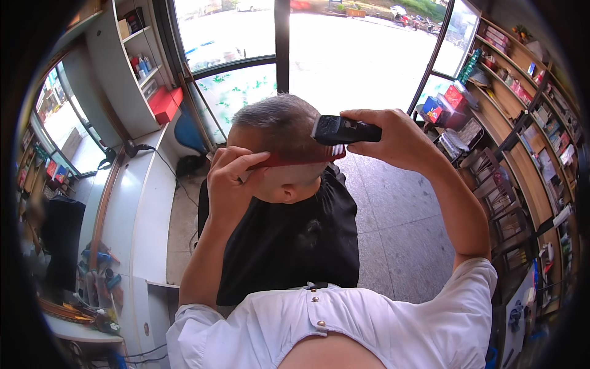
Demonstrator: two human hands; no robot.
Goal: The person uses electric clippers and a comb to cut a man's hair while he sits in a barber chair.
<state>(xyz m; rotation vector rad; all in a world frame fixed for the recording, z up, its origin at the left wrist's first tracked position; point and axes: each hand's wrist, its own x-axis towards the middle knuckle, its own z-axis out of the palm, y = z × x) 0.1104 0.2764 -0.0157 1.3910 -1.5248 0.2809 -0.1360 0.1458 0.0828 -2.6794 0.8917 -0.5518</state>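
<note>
A seated person's head [281,124] with short grey hair is in the middle of the view, its lower side cropped very close. A black barber's cape [290,244] covers the person's body, with a small tuft of cut hair [312,233] on it. My left hand [233,180] pinches one end of a red comb [299,157], which lies along the side of the head. In my right hand [396,136] is a black hair clipper [345,129]. Its blade end is at the hair, just above the comb's toothed far end.
On the left runs a white counter [147,203] with a hair dryer [133,148], its cord hanging down, beside a wall mirror [64,138]. A red box [166,105] juts from the shelf. Wooden shelves [511,115] and chairs [493,184] line the right. Beyond is a glass door frame [282,46].
</note>
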